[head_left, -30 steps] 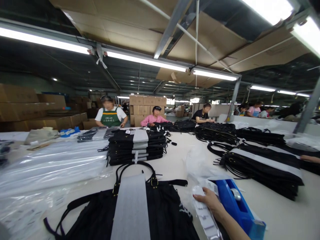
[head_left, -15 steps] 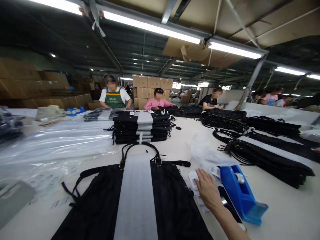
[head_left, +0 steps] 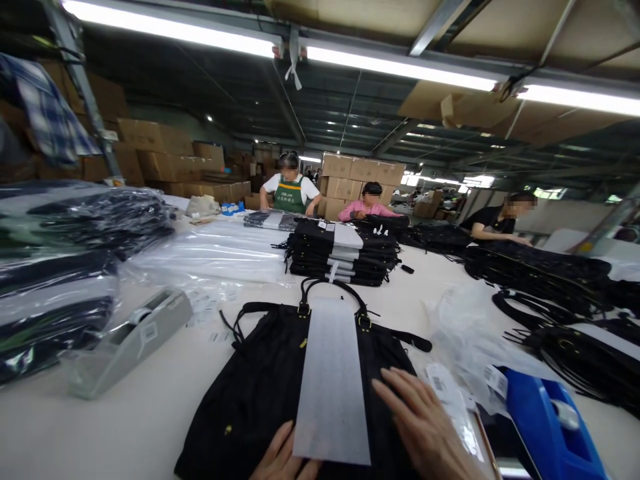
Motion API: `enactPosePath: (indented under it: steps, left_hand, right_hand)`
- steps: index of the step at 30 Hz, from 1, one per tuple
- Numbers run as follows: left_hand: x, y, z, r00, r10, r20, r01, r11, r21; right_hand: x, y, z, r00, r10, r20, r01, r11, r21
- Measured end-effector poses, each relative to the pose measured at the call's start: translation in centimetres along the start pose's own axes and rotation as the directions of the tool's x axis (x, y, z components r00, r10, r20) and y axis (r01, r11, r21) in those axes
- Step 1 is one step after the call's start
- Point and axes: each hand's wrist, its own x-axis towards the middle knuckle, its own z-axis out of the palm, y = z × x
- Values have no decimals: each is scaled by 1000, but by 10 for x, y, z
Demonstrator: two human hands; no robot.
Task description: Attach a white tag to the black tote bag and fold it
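Note:
A black fabric handbag (head_left: 255, 380) lies flat on the table in front of me, its handles pointing away. Down its middle runs a pale grey-white strip (head_left: 333, 380), looped under the handles at the top. My left hand (head_left: 283, 460) is at the strip's lower left corner, fingers apart and partly cut off by the frame's bottom. Over the bag's right side, my right hand (head_left: 425, 427) has its fingers stretched out, with nothing seen in them. Right of that hand are white labels in clear plastic (head_left: 450, 393) and a blue tape dispenser (head_left: 550, 420).
A grey tape dispenser (head_left: 130, 340) stands at left, beside plastic-wrapped bags (head_left: 55, 307). Clear plastic sheets (head_left: 215, 253) and a stack of black bags (head_left: 340, 257) lie beyond my bag. More black bags (head_left: 590, 333) are at right. Several co-workers are across the table.
My view has swung left, bringing the grey dispenser and wrapped bags into fuller sight. My right hand has gone from the labels onto the bag. My left hand has come into view.

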Motion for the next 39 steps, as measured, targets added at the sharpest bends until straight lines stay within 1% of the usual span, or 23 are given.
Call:
enactPosePath:
  steps: [2, 4, 7, 10, 11, 12, 13, 14, 15, 16, 17, 18, 19, 21, 23, 24, 27, 29, 31, 33, 35, 37, 39]
  left_hand:
    - [0, 1, 2, 995, -39, -92, 40, 999, 1]
    - [0, 1, 2, 989, -58, -136, 59, 998, 8]
    - [4, 1, -4, 999, -50, 7, 50, 999, 3]
    - [7, 2, -13, 994, -59, 93, 64, 996, -57]
    - [8, 3, -16, 991, -90, 94, 99, 991, -87]
    - [8, 4, -18, 986, -131, 104, 143, 983, -116]
    - [8, 5, -20, 977, -167, 135, 186, 973, -140]
    - [8, 6, -22, 963, -196, 185, 226, 961, -159]
    - [9, 7, -25, 948, -210, 241, 256, 951, -176]
    - [11, 7, -28, 932, -212, 294, 274, 942, -191]
    - [13, 6, -30, 917, -205, 343, 287, 936, -205]
    - [16, 5, -33, 898, -209, 387, 311, 925, -220]
    - [20, 3, -37, 874, -220, 434, 345, 909, -235]
    - [29, -3, -43, 808, -242, 537, 423, 873, -243]
    - [39, -12, -51, 720, -246, 649, 487, 846, -219]
    - [43, -18, -55, 672, -242, 700, 510, 836, -201]
    - [50, -39, -66, 535, -235, 811, 556, 821, -129]
    - [49, -54, -73, 480, -217, 850, 542, 835, -93]
    - [47, -68, -79, 456, -181, 871, 499, 863, -82]
    - [42, -80, -83, 444, -147, 884, 468, 879, -89]
    - [38, -90, -86, 459, -126, 879, 454, 884, -110]
    - [34, -97, -88, 492, -100, 865, 433, 890, -144]
    - [29, -104, -89, 529, -72, 845, 399, 900, -173]
  right_hand:
    - [19, -23, -4, 982, -187, 17, 187, 982, -24]
    - [32, -36, 2, 969, -245, 10, 245, 969, -12]
    - [35, -45, 14, 963, -269, -19, 268, 949, 165]
    - [19, -60, 21, 963, -234, -133, 268, 878, 397]
    - [12, -66, 21, 974, -171, -151, 222, 860, 459]
    - [5, -72, 20, 988, -68, -141, 132, 844, 520]
    - [-1, -78, 18, 993, 75, -89, -9, 813, 583]
    - [-5, -82, 16, 970, 242, 4, -189, 745, 640]
    - [-7, -85, 13, 909, 399, 120, -368, 634, 680]
    - [-7, -86, 10, 823, 522, 224, -508, 501, 701]
    - [-6, -86, 7, 748, 590, 302, -591, 387, 708]
    - [-4, -85, 5, 707, 615, 348, -628, 321, 709]
    - [-3, -84, 4, 701, 613, 364, -635, 306, 709]
    - [-1, -81, 4, 730, 577, 365, -628, 358, 691]
    - [-1, -79, 4, 731, 529, 432, -663, 396, 636]
    - [0, -79, 3, 709, 504, 493, -698, 401, 593]
    - [2, -80, -7, 603, 400, 690, -786, 444, 429]
    - [4, -78, -17, 575, 291, 765, -762, 532, 370]
    - [4, -72, -26, 592, 171, 787, -685, 622, 380]
    - [2, -66, -32, 607, 82, 790, -614, 679, 402]
    - [-2, -62, -35, 630, 57, 774, -564, 719, 407]
    - [-6, -63, -35, 692, 71, 719, -487, 781, 391]
    - [-8, -66, -34, 787, 70, 613, -358, 861, 362]
